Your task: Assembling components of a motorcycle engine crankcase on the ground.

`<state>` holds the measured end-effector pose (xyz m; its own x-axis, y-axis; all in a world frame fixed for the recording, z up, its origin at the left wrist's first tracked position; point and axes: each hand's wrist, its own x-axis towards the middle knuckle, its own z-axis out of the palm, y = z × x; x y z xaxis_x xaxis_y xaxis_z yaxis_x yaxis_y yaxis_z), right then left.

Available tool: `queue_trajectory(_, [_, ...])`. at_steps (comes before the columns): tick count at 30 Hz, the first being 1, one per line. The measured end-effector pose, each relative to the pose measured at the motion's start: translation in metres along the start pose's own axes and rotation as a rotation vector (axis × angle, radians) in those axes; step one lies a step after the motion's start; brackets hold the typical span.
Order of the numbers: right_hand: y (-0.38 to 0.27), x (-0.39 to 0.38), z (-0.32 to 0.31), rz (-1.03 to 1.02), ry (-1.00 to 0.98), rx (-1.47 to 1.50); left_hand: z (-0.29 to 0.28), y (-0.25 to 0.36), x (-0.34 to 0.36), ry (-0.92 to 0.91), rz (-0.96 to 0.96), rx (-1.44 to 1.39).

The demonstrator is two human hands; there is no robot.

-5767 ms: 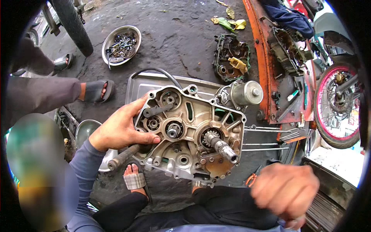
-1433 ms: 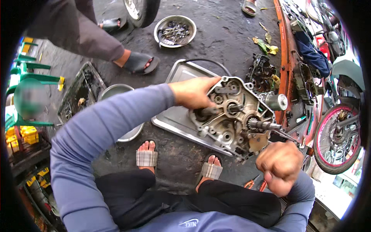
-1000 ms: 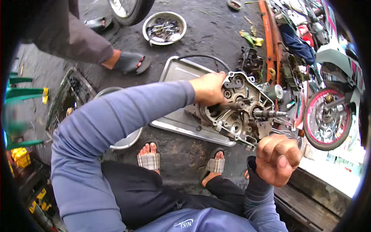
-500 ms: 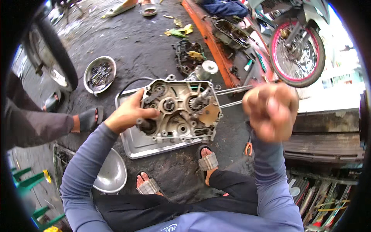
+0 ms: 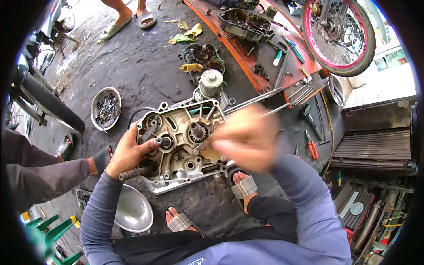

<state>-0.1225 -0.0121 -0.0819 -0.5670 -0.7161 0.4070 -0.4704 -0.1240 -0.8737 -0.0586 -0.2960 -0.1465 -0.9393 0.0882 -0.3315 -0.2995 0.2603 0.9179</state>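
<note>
Small white lettering (image 5: 195, 262) on the blue-grey shirt (image 5: 256, 253), partly cut off below

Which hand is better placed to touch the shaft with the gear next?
Probably the right hand: though blurred, it looks nearer the geared shaft, while the left hand grips the engine crankcase.

We see a rough, dark grey floor (image 5: 137, 57), turning paler toward the upper left, with a few green and yellow leaves (image 5: 187, 35) lying on it near the top. To their right we find a low, worn platform (image 5: 243, 65) with an orange edge. Strong white light washes out the upper right, above a pale ledge (image 5: 375, 97) and a dark ribbed panel (image 5: 371, 154). Below that we notice a crowded rack (image 5: 377, 225), and at the lower left some green furniture (image 5: 57, 230), partly blurred
</note>
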Motion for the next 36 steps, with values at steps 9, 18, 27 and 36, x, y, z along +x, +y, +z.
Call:
queue_trajectory(9, [-0.039, 0.003, -0.111, 0.105, -0.21, -0.333, 0.003, -0.007, -0.001, -0.015, -0.114, -0.205])
queue_trajectory(18, [0.109, -0.119, -0.087, -0.147, -0.125, -1.045, -0.001, -0.009, -0.009, 0.089, -0.213, -0.138])
queue_trajectory(27, [0.113, -0.093, -0.075, 0.009, -0.065, -0.89, -0.012, -0.007, -0.031, 0.243, -0.368, -0.142])
queue_trajectory(36, [0.108, -0.103, -0.083, -0.055, -0.135, -0.944, 0.006, 0.011, -0.01, 0.163, -0.346, -0.193])
